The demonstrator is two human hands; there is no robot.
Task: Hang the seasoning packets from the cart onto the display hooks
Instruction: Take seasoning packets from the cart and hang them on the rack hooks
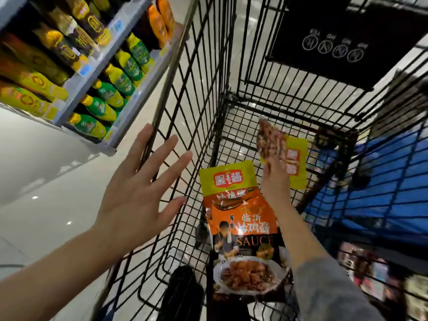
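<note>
Black wire cart (203,93), centre frame: pickup step. Right hand (274,179) pinches one seasoning packet (271,141); another packet (240,218) lies lower centre. Left hand (141,191) spread wide, empty. Next: lift toward hooks, unseen.

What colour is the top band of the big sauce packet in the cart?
Yellow-green, on the sauce packet; head view.
</note>
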